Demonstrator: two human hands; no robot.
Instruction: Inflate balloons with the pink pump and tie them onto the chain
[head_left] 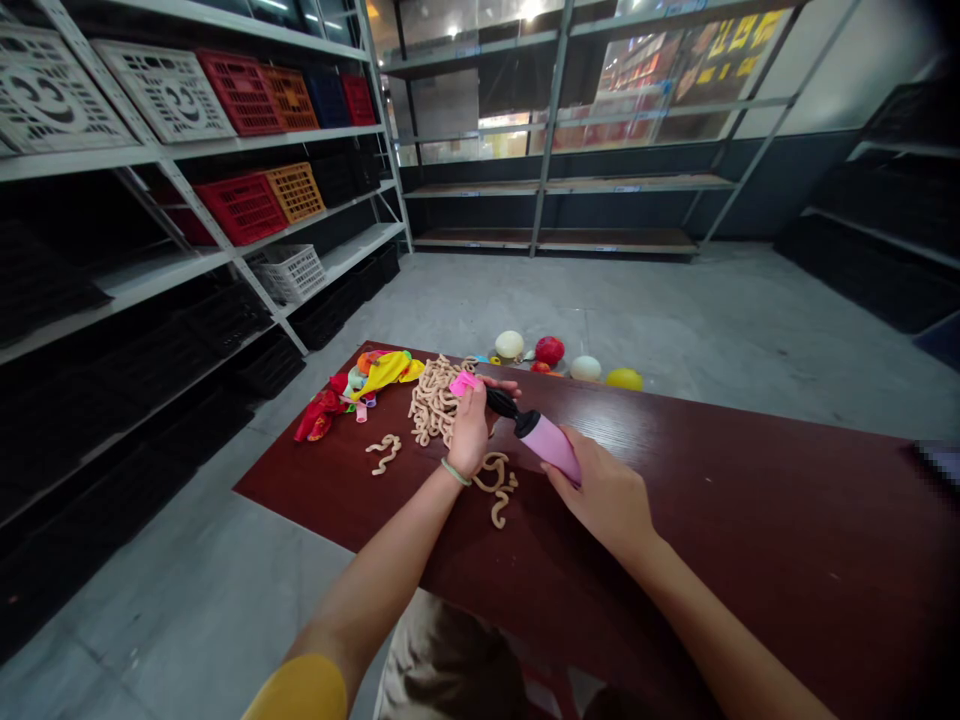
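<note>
My right hand [604, 495] is wrapped round the pink barrel of a balloon hand pump [551, 447], whose black nozzle end points up and left. At that end, my left hand [469, 430], with a pale green band on its wrist, is closed on a small limp pink balloon [465, 383]. Whether the balloon sits on the nozzle is hidden by the fingers. Just behind my left hand lies a heap of beige wavy, worm-like pieces [433, 405]. More loose curly pieces [386, 452] lie to the left and below my wrist. Flat balloons [386, 372] in several colours are piled at the far left.
The dark red table [720, 500] runs off to the right, with a blurred object at its right edge. Inflated balloons [550, 350] lie on the floor beyond its far edge. Shelves with plastic crates [240, 92] stand left, and a metal rack [551, 185] stands behind.
</note>
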